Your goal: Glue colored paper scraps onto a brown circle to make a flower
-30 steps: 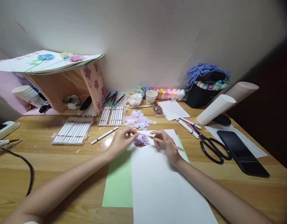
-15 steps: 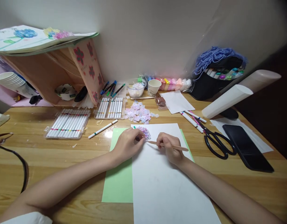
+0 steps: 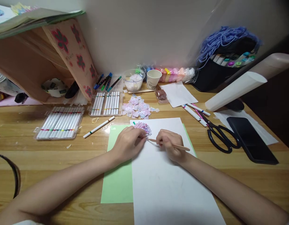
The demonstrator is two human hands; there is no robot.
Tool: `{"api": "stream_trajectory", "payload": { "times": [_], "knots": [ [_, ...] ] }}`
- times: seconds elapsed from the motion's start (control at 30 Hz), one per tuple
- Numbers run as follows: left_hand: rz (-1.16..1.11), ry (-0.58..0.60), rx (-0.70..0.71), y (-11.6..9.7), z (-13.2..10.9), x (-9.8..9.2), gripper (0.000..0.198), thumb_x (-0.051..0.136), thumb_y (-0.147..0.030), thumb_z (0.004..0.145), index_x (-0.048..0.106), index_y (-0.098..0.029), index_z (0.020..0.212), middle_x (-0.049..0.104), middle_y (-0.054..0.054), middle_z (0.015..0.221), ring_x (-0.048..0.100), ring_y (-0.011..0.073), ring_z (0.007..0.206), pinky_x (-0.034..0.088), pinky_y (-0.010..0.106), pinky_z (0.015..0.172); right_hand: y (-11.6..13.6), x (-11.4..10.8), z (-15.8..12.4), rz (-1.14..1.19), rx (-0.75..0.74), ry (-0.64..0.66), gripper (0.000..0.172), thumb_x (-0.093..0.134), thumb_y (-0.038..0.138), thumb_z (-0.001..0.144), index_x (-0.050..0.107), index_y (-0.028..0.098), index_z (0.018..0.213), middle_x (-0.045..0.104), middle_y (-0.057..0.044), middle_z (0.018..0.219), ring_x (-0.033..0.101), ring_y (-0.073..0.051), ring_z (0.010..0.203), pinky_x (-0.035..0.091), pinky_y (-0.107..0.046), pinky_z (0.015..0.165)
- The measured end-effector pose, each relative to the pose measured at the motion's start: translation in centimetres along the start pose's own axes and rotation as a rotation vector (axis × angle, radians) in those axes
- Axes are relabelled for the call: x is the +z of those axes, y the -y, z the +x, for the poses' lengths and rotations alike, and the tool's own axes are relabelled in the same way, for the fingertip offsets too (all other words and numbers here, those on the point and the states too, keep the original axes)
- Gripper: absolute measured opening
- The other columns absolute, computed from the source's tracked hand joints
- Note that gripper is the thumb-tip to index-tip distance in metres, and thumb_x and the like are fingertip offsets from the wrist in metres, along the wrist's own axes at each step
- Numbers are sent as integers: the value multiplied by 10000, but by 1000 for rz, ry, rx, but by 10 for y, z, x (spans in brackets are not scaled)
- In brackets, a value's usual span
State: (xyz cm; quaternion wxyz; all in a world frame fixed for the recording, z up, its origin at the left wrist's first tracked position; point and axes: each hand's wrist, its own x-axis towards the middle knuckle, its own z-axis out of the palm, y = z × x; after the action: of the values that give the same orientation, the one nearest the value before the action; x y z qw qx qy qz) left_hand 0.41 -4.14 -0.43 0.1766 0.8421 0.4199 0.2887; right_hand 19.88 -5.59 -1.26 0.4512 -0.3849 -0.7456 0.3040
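Peach box with flower cutouts [image 3: 71,57]: standing at the back edge of the desk [image 3: 76,161], toward its left end.
Left marker case [image 3: 58,123]: lying just in front of the box, holding a row of white markers.
Loose white marker [image 3: 98,127]: lying aslant on the desk, near the case.
Green sheet [image 3: 117,184]: lying under the white sheet [image 3: 168,190] and showing along that sheet's left edge.
Left hand [image 3: 129,142]: resting over the white sheet's left edge, fingers curling, thumb and forefinger nearly meeting; one cannot tell whether they are pinching anything.
Paper-scrap pile [image 3: 137,107]: spreading on the desk, just beyond the white sheet's top edge.
Scrap flower [image 3: 142,127]: lying at the white sheet's top left corner, beside the left fingertips, which are partly hiding its lower edge.
Wooden stick [image 3: 184,147]: slanting over the white sheet, its thin tip pointing at the left fingertips.
Right hand [image 3: 171,145]: closing around the stick in a pen-like grip, above the white sheet's right side.
Black-handled scissors [image 3: 213,125]: lying right of the sheets.
Black phone [image 3: 252,140]: lying near the desk's right edge.
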Motion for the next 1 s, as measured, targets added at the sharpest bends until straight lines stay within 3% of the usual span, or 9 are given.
{"api": "stream_trajectory", "payload": {
  "times": [0.63,1.0],
  "knots": [
    [102,-68,74,2,4,9,105,553,-232,848,570,-183,939,651,15,759,540,166,727,399,295,671,1,1,1,-61,58,-58,405,268,349,975,484,215,660,502,-6,603,490,-143,575,384,-284,596],
    [84,-64,51,2,4,9,103,549,-214,854,552,-181,952,647,15,775,539,167,738,403,296,675,-2,1,1,-43,-21,-71,379,284,306,980,490,205,678,483,10,596,478,-125,567,374,-271,589]
  ]
}}
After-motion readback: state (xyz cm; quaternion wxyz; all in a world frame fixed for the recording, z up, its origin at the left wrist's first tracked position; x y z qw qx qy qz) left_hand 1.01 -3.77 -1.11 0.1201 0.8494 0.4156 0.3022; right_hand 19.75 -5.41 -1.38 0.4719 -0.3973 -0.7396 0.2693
